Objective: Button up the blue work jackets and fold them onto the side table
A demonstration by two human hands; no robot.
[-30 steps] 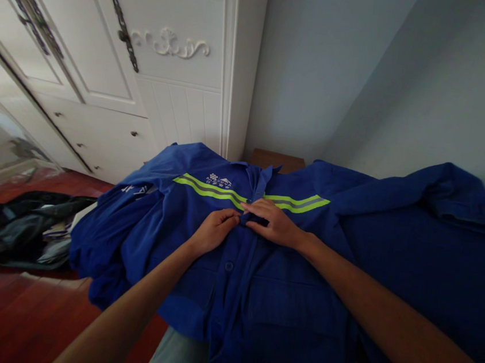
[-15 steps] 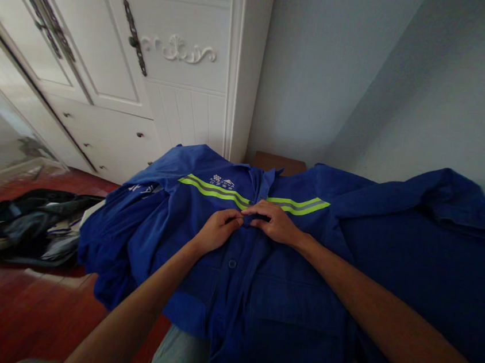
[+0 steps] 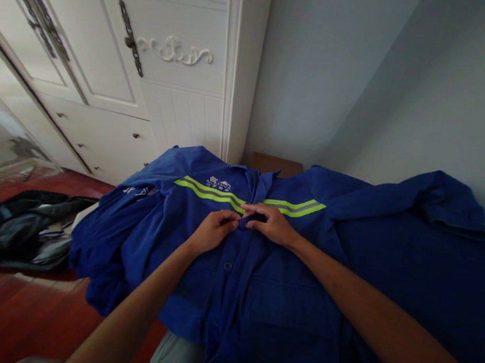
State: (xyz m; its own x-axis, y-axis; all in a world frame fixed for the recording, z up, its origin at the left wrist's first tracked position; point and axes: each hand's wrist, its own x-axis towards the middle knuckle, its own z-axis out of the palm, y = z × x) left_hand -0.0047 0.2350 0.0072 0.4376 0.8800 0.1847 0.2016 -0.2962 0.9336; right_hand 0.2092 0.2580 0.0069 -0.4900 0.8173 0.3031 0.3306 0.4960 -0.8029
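A blue work jacket (image 3: 287,293) with a yellow-green and grey reflective stripe across its chest lies spread out in front of me, collar away from me. My left hand (image 3: 215,229) pinches the edge of its front placket just below the stripe. Right beside it, my right hand (image 3: 273,224) grips the same placket between thumb and fingers, and a small fold of cloth shows between the two hands. Whatever button sits there is hidden by my fingers. Lower on the placket a round button (image 3: 228,265) is visible.
More blue clothing (image 3: 104,242) is bunched at the left. An open black suitcase (image 3: 21,227) with clothes in it lies on the red wooden floor (image 3: 24,314). A white wardrobe (image 3: 189,26) stands behind, beside a grey wall (image 3: 319,68). A brown wooden piece (image 3: 276,164) shows behind the collar.
The whole view has shifted slightly. Both hands stay at the same spot on the placket, with the fingers and the pinched cloth moving only a little.
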